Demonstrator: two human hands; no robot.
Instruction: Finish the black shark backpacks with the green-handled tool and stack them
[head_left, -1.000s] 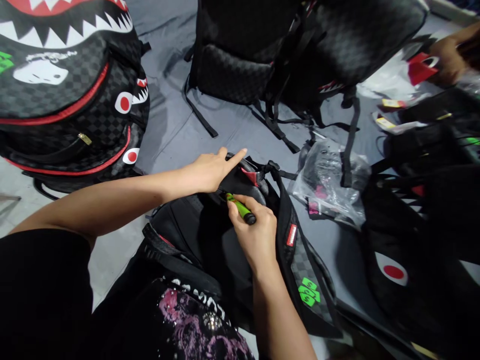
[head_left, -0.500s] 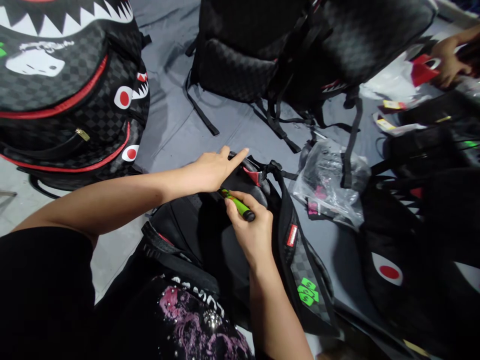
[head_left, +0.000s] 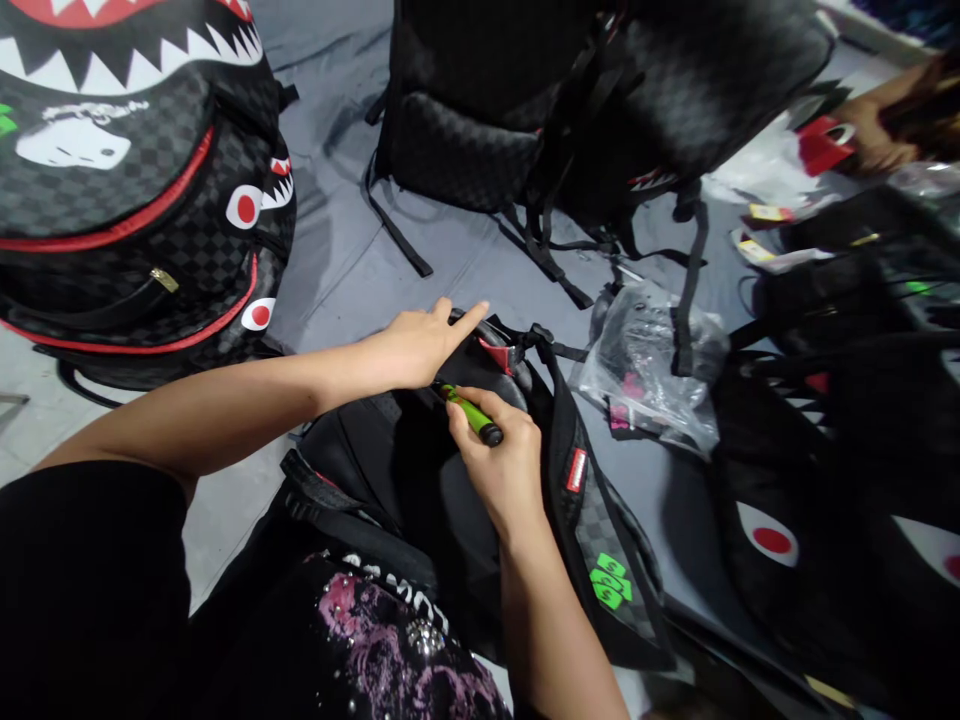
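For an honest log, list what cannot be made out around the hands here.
Head view only:
- Front end of the green tool, held by the right hand: hidden beneath the left hand, so its kind is unclear.
- Left hand's curled fingers: tucked behind the hand against the backpack; grip unclear.
- Contents of the plastic bag: blurred by crinkled film.
- Another person's hand, top right: blurred, cut by the edge.

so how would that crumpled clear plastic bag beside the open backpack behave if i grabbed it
Probably floppy: the clear plastic bag is crumpled and creased, so it should sag and rustle rather than hold its shape. Likely light for its size, as only small dark and pink items show inside. It may snag, since a black strap lies across it.
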